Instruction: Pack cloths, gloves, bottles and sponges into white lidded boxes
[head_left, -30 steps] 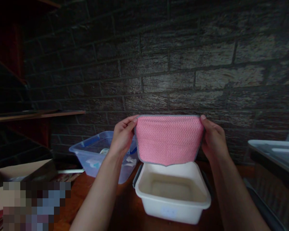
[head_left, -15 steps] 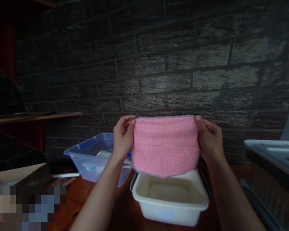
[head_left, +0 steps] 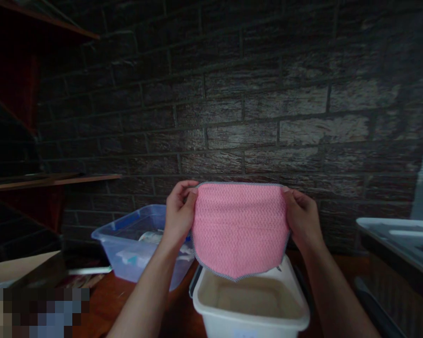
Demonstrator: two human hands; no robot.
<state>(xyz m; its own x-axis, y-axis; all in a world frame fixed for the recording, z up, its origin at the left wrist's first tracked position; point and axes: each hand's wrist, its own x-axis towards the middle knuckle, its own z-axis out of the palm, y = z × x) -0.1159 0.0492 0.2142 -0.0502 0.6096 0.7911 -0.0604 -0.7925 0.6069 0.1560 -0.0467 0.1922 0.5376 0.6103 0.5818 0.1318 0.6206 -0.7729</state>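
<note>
A pink textured cloth (head_left: 239, 227) with a grey checked edge hangs spread between my two hands. My left hand (head_left: 180, 209) pinches its upper left corner, thumb toward me. At the upper right corner, my right hand (head_left: 303, 213) grips it the same way. The lower edge sags to a blunt point in the middle. Below and behind that edge stands a white plastic tub (head_left: 250, 319) with dark side handles; the cloth hides part of its far rim. Its visible floor looks bare.
Left of the tub is a clear bluish plastic bin (head_left: 127, 239) with white items inside. An open cardboard box (head_left: 24, 272) sits farther left, below wooden shelves (head_left: 52, 180). A lidded grey container (head_left: 402, 234) stands at right. The brick wall (head_left: 239, 94) closes off the back.
The cloth's lower edge has dropped closer over the tub and its middle sags more. My hands have drawn slightly nearer each other, still holding both corners. The camera view has tilted up a little.
</note>
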